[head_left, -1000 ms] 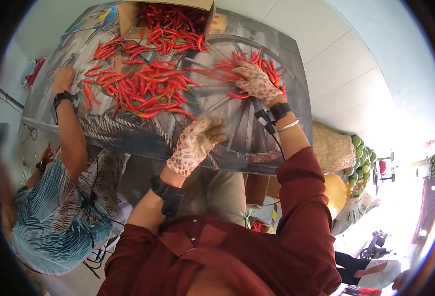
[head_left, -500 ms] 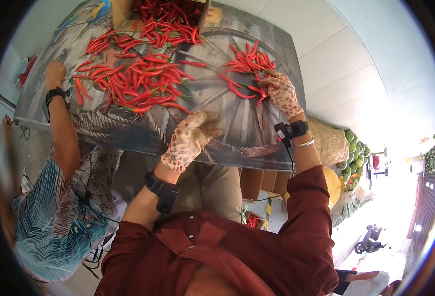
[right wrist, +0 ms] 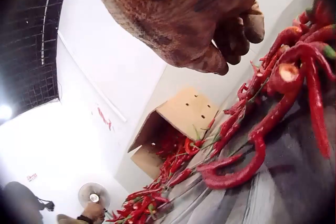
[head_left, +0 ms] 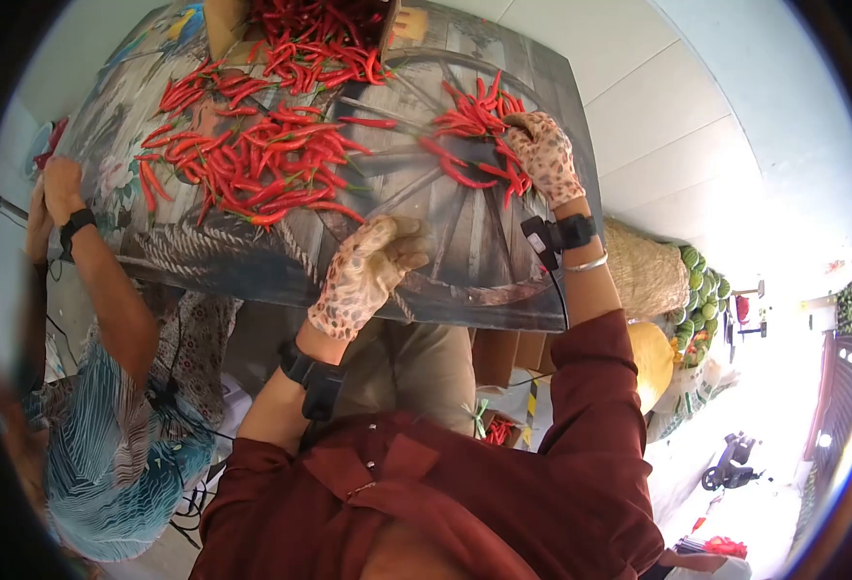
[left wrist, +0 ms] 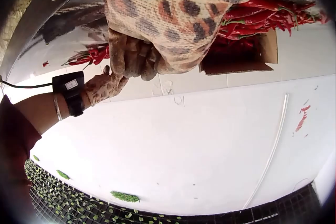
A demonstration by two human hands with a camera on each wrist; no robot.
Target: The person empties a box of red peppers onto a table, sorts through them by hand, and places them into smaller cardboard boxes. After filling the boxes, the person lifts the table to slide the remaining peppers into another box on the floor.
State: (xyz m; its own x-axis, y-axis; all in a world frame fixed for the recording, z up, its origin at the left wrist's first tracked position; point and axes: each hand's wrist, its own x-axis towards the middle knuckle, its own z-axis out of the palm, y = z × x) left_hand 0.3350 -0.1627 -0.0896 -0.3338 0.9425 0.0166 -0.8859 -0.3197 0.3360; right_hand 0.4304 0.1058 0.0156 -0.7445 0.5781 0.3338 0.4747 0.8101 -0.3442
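Observation:
My right hand (head_left: 543, 157), in a leopard-print glove, is at the right edge of a smaller pile of red chilies (head_left: 472, 114). In the right wrist view its fingers (right wrist: 254, 27) are bent loosely, with no chili showing between them. Near the table's front edge, my left hand (head_left: 363, 274) wears a matching glove with dark-stained fingertips. Its fingers are loosely curled, holding nothing. A larger heap of chilies (head_left: 262, 164) spreads to the left of centre, and one chili (head_left: 368, 123) lies between the two groups. A curved chili (right wrist: 236, 174) shows close up in the right wrist view.
An open cardboard box (head_left: 225, 27) lies at the back, chilies spilling from it. Another person's hands (head_left: 62, 184) are by the table's left edge. A woven sack (head_left: 646, 273) and green round produce (head_left: 702, 300) stand at the right, beyond the patterned table (head_left: 445, 232).
My right hand swept chilies over the small pile, let go and moved to its right edge, then slightly upward. My left hand stayed nearly still. The other person's hand moved left off the table.

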